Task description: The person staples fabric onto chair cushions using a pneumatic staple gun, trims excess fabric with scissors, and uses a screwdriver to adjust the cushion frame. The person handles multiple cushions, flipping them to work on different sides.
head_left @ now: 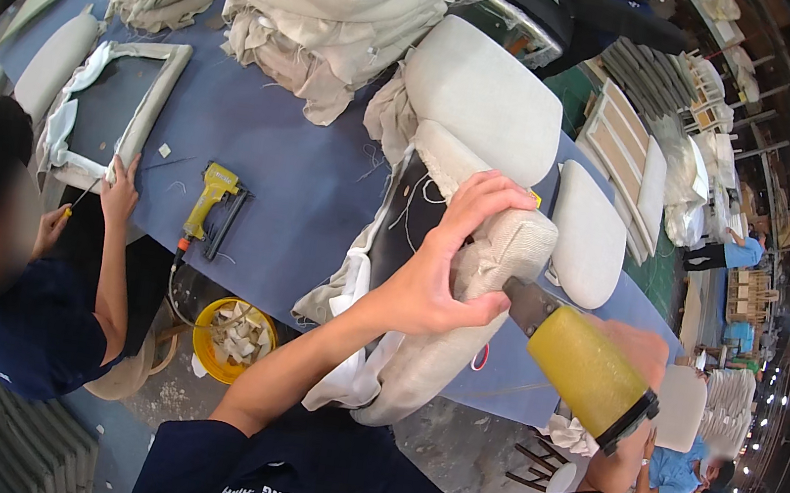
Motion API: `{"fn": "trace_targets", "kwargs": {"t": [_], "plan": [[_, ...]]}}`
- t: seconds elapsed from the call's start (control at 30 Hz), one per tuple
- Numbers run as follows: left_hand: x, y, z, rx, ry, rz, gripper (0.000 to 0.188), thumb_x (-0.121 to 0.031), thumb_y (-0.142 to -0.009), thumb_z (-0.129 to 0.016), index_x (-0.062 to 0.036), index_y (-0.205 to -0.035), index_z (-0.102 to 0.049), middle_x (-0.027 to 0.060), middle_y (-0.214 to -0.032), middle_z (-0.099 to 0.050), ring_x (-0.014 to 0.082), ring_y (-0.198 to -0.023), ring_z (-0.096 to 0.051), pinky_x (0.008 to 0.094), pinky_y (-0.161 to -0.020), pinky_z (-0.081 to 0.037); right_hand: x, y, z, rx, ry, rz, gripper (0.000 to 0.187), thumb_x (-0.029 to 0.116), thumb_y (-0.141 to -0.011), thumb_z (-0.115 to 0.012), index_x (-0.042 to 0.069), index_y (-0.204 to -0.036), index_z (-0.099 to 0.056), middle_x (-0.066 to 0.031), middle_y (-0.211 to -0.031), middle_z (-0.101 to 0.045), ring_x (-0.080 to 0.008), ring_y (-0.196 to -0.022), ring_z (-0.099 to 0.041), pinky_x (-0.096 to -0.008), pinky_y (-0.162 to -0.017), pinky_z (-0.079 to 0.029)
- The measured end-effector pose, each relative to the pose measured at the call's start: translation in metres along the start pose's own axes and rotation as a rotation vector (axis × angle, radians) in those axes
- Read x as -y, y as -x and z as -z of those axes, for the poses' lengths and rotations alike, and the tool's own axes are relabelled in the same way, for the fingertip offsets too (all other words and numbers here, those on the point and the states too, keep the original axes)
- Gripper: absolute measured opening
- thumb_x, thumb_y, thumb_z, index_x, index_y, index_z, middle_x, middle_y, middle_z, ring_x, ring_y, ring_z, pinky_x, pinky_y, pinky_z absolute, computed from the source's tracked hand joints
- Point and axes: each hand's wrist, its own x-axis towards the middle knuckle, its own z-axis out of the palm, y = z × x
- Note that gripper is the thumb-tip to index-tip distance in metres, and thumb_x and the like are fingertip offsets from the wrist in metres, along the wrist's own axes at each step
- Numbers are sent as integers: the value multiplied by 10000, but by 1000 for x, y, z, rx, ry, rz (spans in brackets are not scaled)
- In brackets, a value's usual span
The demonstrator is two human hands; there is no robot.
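A padded chair frame [435, 362] covered in beige fabric leans up from the table edge against my body, its rounded corner uppermost. My left hand [452, 264] grips that corner, fingers over the top and thumb on the near side. My right hand [635, 353] is wrapped round a yellow staple gun [588, 372], most of its fingers hidden behind the tool. The gun's dark nose [527, 304] meets the fabric just below the corner. White lining [354, 366] and loose threads hang along the frame's inner edge.
On the blue table [259, 139] lie another staple gun [211, 202], stacked beige covers [327, 8] and padded panels [486, 89]. A co-worker [30, 288] at left works on another frame [159, 106] with a thin tool. A yellow bucket [265, 364] of scraps stands below the edge.
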Motion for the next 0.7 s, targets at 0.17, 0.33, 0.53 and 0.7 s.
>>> {"fn": "trace_targets", "kwargs": {"t": [0.17, 0.33, 0.53, 0.7], "plan": [[1, 2, 4, 27, -90, 1, 874, -177, -613, -684, -29, -1443, -455, 127, -1448, -476, 339, -1512, -263, 448, -1252, -131, 10, -8, 3, 80, -57, 13, 452, 236, -676, -774, 36, -1080, -741, -70, -683, -625, -225, -555, -568, -350, -514, -405], [1, -1, -10, 68, -72, 9, 874, -143, -598, -703, -50, -1432, -454, 147, -1445, -451, 361, -1489, -278, 454, -1246, -147, 30, 1, 22, 158, 104, -51, 440, 260, -691, -766, 46, -1073, -721, -71, -683, -625, -248, -584, -578, -377, -540, -428], [-6, -7, 2, 120, -57, 84, 927, -123, -590, -744, -87, -1457, -417, 158, -1474, -392, 365, -1476, -282, 437, -1237, -174, 18, 0, 23, 154, 85, 2, 487, 257, -649, -799, 30, -1065, -688, -112, -753, -643, -325, -725, -644, -434, -637, -476], [-20, -9, 27, 179, -125, 197, 993, -178, -656, -816, -62, -1521, -342, 117, -1453, -425, 259, -1391, -398, 374, -1187, -261, -24, 3, -6, 61, -198, 105, 536, 271, -619, -848, 8, -1058, -688, -153, -800, -661, -351, -802, -676, -405, -725, -529]]}}
